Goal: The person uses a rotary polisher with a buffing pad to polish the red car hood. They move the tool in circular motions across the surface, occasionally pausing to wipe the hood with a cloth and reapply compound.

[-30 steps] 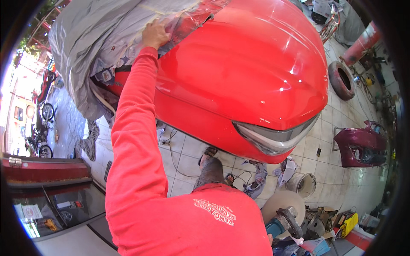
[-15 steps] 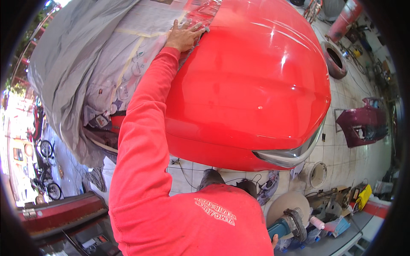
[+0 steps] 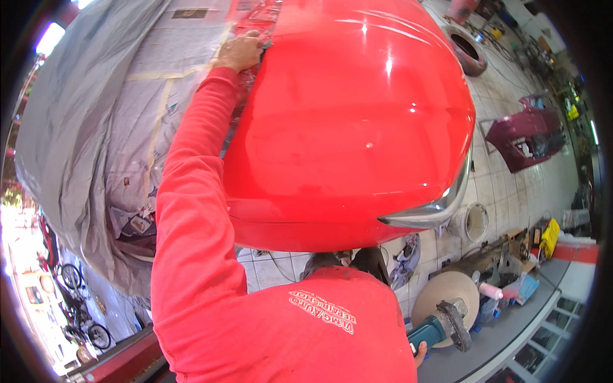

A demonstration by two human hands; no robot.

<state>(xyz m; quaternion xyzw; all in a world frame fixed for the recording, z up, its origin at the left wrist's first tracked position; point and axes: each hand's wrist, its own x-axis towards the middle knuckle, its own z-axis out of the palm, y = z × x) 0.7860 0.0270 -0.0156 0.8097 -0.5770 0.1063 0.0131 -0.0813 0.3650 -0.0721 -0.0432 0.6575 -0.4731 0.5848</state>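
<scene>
A glossy red car (image 3: 332, 127) fills the middle, its bare hood facing up, above a pale tiled floor (image 3: 511, 198). A grey cover (image 3: 64, 115) drapes over the part to the left, its folds hanging down the side. Between cover and bare hood lie pale masking sheets (image 3: 121, 153), crossed by yellowish tape (image 3: 159, 118). Beyond the cover, at the far left, stands a motorcycle (image 3: 76, 303). A maroon bumper (image 3: 527, 134) sits on the right, well apart from the car; a tire (image 3: 463, 51) lies near the hood's far right edge. The headlight (image 3: 428, 214) curves around the car's nearer right corner, with a whitish bucket (image 3: 469, 222) near it.

At the lower right is a teal polisher (image 3: 429, 335) with a black handle and a broad, round tan pad (image 3: 446, 300), clear of the car. The right hand (image 3: 420, 354), mostly hidden behind the red shirt, is closed around its body. The left hand (image 3: 241, 52) reaches to a strip of clear film (image 3: 255, 19) along the hood's masked edge, fingers bent down beside a small dark scrap (image 3: 266, 46); whether they pinch anything cannot be told. A pink bottle (image 3: 490, 291) lies among clutter just beside the pad.
</scene>
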